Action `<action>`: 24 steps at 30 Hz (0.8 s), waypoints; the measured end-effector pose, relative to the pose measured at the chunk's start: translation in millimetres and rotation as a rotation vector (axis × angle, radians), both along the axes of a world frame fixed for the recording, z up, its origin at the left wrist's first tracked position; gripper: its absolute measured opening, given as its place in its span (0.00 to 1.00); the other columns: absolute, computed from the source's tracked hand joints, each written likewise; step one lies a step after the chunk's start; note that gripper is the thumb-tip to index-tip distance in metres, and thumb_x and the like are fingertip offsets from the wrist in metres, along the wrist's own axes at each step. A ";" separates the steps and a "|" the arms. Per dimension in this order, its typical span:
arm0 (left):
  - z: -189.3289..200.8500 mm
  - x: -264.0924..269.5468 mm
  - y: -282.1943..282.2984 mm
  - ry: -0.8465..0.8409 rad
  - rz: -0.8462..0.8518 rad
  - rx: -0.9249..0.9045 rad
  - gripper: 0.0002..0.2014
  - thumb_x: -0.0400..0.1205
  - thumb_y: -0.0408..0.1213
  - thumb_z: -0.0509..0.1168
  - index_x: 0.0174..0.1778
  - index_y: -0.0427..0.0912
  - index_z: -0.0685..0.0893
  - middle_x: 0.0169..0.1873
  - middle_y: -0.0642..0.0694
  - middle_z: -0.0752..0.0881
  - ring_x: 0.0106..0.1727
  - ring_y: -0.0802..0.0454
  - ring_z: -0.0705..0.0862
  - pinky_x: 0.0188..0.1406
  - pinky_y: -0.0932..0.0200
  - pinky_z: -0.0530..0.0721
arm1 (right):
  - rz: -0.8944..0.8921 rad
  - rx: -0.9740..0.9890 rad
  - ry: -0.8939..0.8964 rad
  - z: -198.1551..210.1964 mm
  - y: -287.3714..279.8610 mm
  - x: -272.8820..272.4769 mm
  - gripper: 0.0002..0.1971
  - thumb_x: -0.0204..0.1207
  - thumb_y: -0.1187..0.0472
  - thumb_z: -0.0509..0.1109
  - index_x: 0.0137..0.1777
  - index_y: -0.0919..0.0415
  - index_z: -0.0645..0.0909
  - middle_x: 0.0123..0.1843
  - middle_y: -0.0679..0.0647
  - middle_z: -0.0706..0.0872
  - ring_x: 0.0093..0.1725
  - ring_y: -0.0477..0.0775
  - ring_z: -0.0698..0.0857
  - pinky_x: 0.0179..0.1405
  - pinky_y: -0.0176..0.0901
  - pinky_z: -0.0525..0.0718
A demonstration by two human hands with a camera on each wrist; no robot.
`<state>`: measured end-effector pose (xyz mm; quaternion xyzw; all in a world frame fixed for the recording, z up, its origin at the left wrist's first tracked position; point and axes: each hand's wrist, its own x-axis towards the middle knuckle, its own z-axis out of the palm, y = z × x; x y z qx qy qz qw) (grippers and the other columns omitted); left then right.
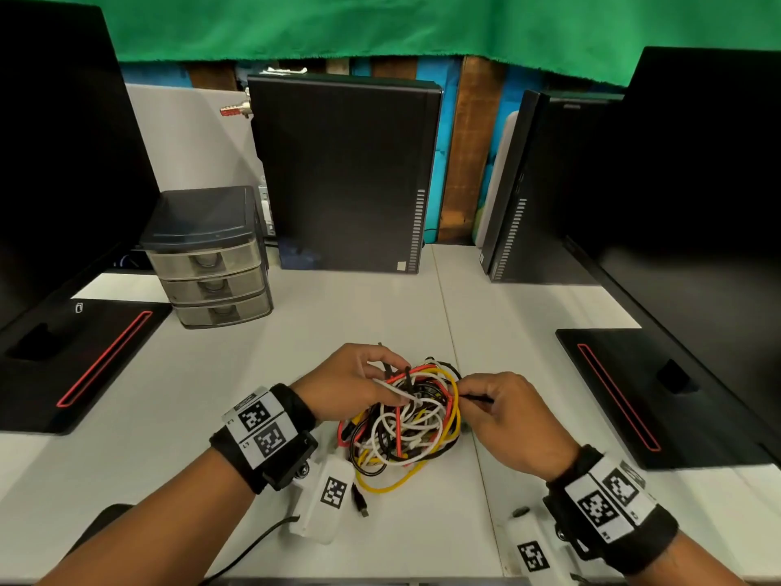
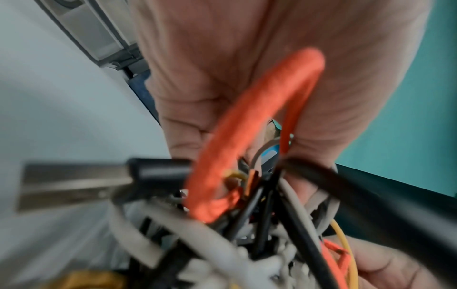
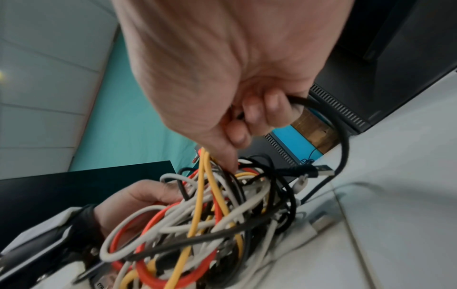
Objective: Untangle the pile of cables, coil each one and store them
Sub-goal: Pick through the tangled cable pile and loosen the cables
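The left hand [image 1: 353,376] clutched the cable pile [image 1: 408,420] (white, red, yellow, black strands) on the table [image 1: 177,450] — the right hand [image 1: 505,416] pinched one black cable [image 3: 343,140].

the pile of cables [image 1: 405,420] mixes white, black, yellow and orange-red strands. the table [image 1: 203,408] is white. the drawer unit [image 1: 207,255] is dark grey with smoky clear drawers. the monitor bases [image 1: 76,361] are black with red stripes. the cloth [image 1: 422,23] is green. the wrist bands [image 1: 262,429] carry black-and-white square markers.
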<state>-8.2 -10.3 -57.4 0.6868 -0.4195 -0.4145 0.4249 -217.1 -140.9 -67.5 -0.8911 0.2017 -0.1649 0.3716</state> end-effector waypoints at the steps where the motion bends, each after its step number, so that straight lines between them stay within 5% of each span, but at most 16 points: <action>1: 1.1 -0.1 0.3 0.010 0.002 -0.001 0.16 0.75 0.30 0.79 0.57 0.47 0.88 0.46 0.39 0.93 0.49 0.42 0.92 0.48 0.56 0.88 | 0.011 0.019 0.002 -0.8 -0.6 0.4 0.12 0.83 0.65 0.68 0.50 0.50 0.92 0.41 0.42 0.92 0.41 0.48 0.90 0.47 0.53 0.90; 6: 2.3 5.3 2.5 -0.036 -0.066 0.056 0.18 0.79 0.35 0.76 0.63 0.52 0.84 0.53 0.44 0.91 0.53 0.45 0.92 0.60 0.46 0.89 | -0.002 0.108 -0.001 5.4 -13.2 -3.7 0.09 0.81 0.67 0.71 0.51 0.52 0.87 0.36 0.49 0.89 0.37 0.40 0.86 0.46 0.29 0.80; 8: 8.6 6.0 5.8 -0.058 -0.117 0.103 0.22 0.82 0.38 0.73 0.71 0.56 0.79 0.59 0.48 0.87 0.56 0.50 0.90 0.60 0.53 0.89 | -0.001 0.118 0.015 9.4 -19.6 -7.6 0.08 0.80 0.69 0.72 0.49 0.54 0.87 0.36 0.51 0.88 0.36 0.39 0.84 0.46 0.28 0.79; 11: 18.9 4.0 13.9 -0.116 -0.211 0.196 0.36 0.81 0.45 0.74 0.81 0.63 0.63 0.64 0.61 0.77 0.62 0.62 0.83 0.56 0.71 0.83 | 0.018 0.145 0.036 12.7 -26.4 -11.4 0.07 0.80 0.68 0.73 0.48 0.55 0.89 0.40 0.53 0.90 0.38 0.41 0.85 0.46 0.31 0.82; 15: 8.7 -8.2 16.9 -0.411 -0.305 0.227 0.60 0.63 0.61 0.81 0.85 0.67 0.46 0.75 0.62 0.76 0.72 0.59 0.78 0.75 0.55 0.77 | -0.019 0.136 -0.009 12.4 -24.8 -9.3 0.08 0.81 0.68 0.73 0.47 0.55 0.90 0.40 0.48 0.92 0.41 0.41 0.87 0.47 0.28 0.81; 17: 3.8 -9.7 12.5 -0.471 -0.239 0.200 0.55 0.63 0.58 0.82 0.82 0.65 0.56 0.69 0.59 0.82 0.66 0.55 0.83 0.71 0.51 0.81 | -0.039 0.111 -0.026 12.4 -22.8 -7.8 0.08 0.81 0.68 0.73 0.48 0.55 0.90 0.41 0.45 0.92 0.43 0.40 0.88 0.48 0.26 0.80; 20: 8.7 -1.4 3.9 -0.121 -0.147 0.135 0.30 0.73 0.39 0.81 0.68 0.56 0.77 0.54 0.45 0.91 0.47 0.47 0.92 0.54 0.44 0.90 | -0.034 0.080 -0.032 14.3 -21.6 -7.4 0.08 0.81 0.68 0.72 0.48 0.54 0.90 0.43 0.40 0.90 0.46 0.41 0.87 0.49 0.27 0.80; 22: 14.1 7.8 1.9 0.078 -0.125 0.148 0.21 0.77 0.31 0.77 0.65 0.46 0.81 0.46 0.38 0.91 0.32 0.49 0.89 0.32 0.54 0.90 | -0.017 0.088 -0.032 16.4 -19.2 -6.9 0.08 0.82 0.68 0.72 0.48 0.54 0.90 0.43 0.38 0.89 0.46 0.41 0.87 0.48 0.27 0.79; 24: 15.4 13.9 3.1 0.222 -0.101 0.154 0.18 0.74 0.33 0.76 0.61 0.43 0.85 0.46 0.37 0.90 0.32 0.49 0.88 0.29 0.58 0.86 | 0.004 0.110 -0.048 20.0 -16.2 -5.2 0.09 0.82 0.69 0.71 0.48 0.56 0.90 0.42 0.38 0.89 0.44 0.40 0.86 0.47 0.26 0.79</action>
